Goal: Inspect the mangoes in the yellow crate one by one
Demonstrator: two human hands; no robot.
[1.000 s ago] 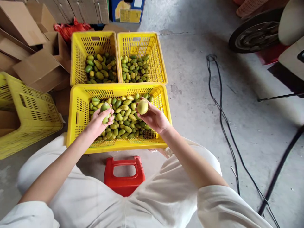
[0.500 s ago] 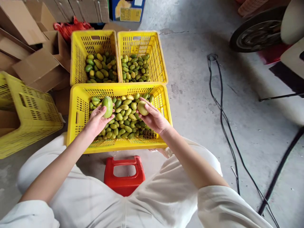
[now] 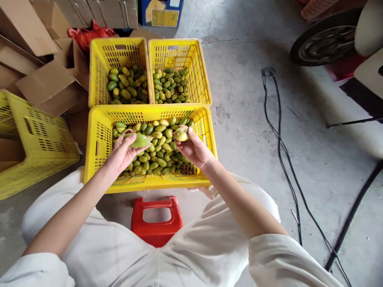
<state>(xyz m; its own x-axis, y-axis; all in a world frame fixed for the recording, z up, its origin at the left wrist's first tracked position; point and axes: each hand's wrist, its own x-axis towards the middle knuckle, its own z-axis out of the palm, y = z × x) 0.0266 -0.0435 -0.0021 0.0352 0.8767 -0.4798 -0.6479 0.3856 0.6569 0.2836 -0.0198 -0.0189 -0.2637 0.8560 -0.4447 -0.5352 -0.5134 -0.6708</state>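
Fruit, oval, green, smooth-skinned: held between thumb and fingers, left grip. Rounded yellow-green fruit: pinched, right grip. Yellow slotted plastic crate, loose green fruits inside: below both grips. Light fingertip pressure seems best.

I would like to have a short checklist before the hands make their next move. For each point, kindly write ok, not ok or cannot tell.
1. Left hand holds its green fruit: ok, in the fingers.
2. Right hand holds its paler fruit: ok, in the fingers.
3. One hand free: not ok, both are occupied.
4. Near crate upright, below the hands: ok.
5. Far left crate and far right crate open on top: ok, no lids.
6. Held fruits undamaged all around: cannot tell, fingers and viewing angle hide parts.
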